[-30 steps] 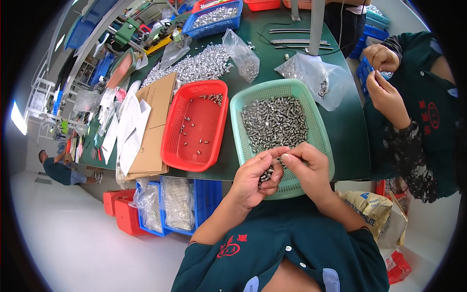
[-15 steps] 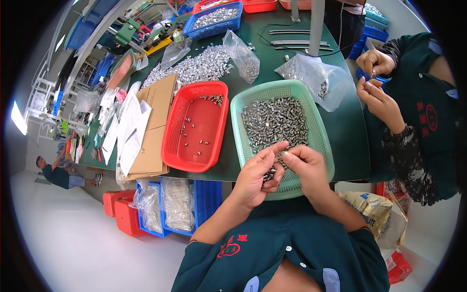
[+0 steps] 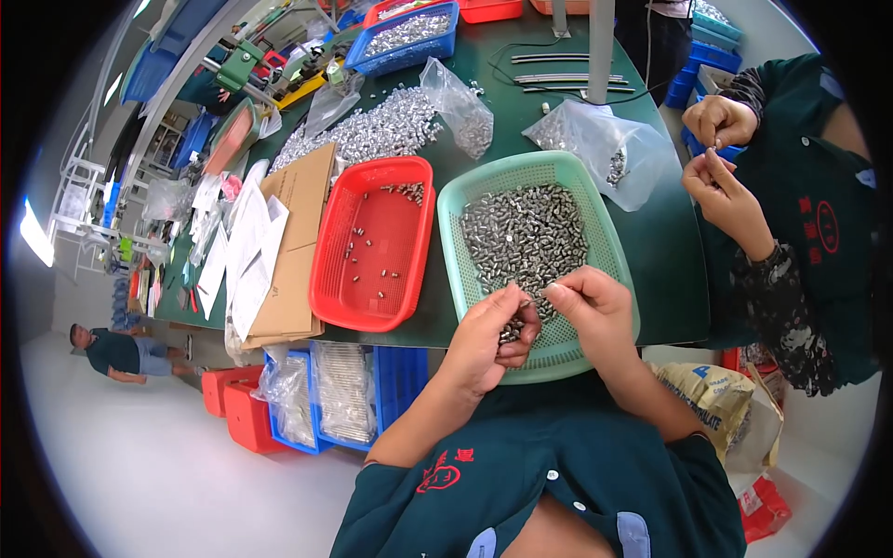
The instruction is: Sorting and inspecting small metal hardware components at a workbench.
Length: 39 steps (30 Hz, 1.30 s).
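Small shiny metal cylinders (image 3: 523,237), perforated green tray (image 3: 609,244)

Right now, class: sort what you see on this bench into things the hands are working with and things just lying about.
In use:
left hand, cupping small metal parts
right hand, pinching one part
green basket of metal parts
red basket, few parts

Lying about:
cardboard sheet
clear bags
blue tray
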{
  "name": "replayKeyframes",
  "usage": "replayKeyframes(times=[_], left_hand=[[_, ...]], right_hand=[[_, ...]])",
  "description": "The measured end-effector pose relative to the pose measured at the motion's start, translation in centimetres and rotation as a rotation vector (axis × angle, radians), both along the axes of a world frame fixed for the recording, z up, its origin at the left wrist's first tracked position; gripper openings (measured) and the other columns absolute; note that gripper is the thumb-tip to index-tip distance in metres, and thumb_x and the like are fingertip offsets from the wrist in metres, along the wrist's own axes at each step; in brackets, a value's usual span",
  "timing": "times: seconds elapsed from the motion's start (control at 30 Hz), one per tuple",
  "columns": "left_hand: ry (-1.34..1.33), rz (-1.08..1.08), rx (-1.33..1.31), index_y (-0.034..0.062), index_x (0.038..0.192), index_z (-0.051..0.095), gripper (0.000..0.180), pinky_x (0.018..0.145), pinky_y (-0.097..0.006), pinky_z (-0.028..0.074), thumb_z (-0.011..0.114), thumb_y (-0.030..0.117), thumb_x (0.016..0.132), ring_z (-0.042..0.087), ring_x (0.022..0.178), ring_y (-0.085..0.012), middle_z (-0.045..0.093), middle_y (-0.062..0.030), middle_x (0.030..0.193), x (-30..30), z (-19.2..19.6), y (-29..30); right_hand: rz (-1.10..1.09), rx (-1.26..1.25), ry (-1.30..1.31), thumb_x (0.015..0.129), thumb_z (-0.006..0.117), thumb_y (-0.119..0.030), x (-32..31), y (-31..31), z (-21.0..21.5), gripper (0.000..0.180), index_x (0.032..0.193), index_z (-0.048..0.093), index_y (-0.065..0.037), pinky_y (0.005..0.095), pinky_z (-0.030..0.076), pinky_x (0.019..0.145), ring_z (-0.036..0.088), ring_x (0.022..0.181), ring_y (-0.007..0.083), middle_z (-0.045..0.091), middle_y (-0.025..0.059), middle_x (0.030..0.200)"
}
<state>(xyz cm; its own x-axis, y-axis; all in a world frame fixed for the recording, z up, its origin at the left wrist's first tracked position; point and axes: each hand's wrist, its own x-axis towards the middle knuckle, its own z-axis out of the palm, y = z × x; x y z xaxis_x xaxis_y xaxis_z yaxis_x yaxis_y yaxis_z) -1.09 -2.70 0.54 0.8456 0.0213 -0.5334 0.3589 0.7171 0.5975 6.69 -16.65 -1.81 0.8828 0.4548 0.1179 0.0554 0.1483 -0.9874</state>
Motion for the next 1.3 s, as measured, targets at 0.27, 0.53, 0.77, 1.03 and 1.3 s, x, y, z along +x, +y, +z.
replayKeyframes(times=[0.27,0.53,0.77,1.03,1.3], left_hand=[[-0.064,-0.098,0.030,0.0035,0.085,0.053,0.020,0.039,-0.018,0.021,0.051,0.022,0.091,0.029,0.043,-0.0039,0.049,-0.0019,0.065,-0.3,-0.7,0.3],[-0.055,-0.073,0.028,0.0032,0.086,0.054,0.020,0.038,-0.018,0.020,0.052,0.022,0.091,0.028,0.042,-0.0028,0.049,-0.0002,0.064,-0.3,-0.6,0.0],[0.038,-0.041,0.065,-0.0011,0.105,0.054,0.035,0.040,-0.018,0.022,0.039,0.029,0.096,0.027,0.044,-0.0046,0.049,-0.0034,0.069,0.6,0.5,-0.2],[-0.129,-0.112,-0.048,0.0008,0.120,0.045,0.034,0.039,-0.019,0.024,0.036,0.023,0.096,0.028,0.042,-0.0062,0.050,-0.0070,0.068,0.2,-0.7,0.6],[-0.214,-0.139,-0.297,0.0023,0.127,0.041,0.039,0.037,-0.019,0.023,0.037,0.026,0.097,0.027,0.041,-0.0063,0.047,-0.0057,0.063,0.0,-0.9,0.4]], right_hand=[[0.138,0.020,0.137,0.082,0.064,-0.006,0.6,-0.2,0.6,0.010,0.076,0.061,0.001,0.0214,0.040,0.057,0.050,0.065,0.0048,0.056,-0.0010,0.068],[0.035,-0.005,0.181,0.084,0.063,-0.008,0.7,-0.4,0.5,0.012,0.075,0.061,0.000,0.0194,0.038,0.056,0.047,0.062,0.0027,0.054,-0.0037,0.066],[-0.063,0.039,0.177,0.084,0.063,-0.009,1.0,-1.0,0.7,0.012,0.077,0.060,0.000,0.0183,0.035,0.055,0.043,0.063,0.0009,0.052,-0.0056,0.067],[0.005,0.022,0.163,0.084,0.063,-0.009,0.0,-0.6,0.6,0.013,0.076,0.060,0.000,0.0185,0.036,0.056,0.044,0.063,0.0015,0.053,-0.0045,0.068],[-0.008,0.086,-0.036,0.081,0.064,-0.005,-0.5,0.5,0.0,0.009,0.087,0.068,-0.001,0.0244,0.040,0.055,0.052,0.063,0.0094,0.058,0.0034,0.069]])
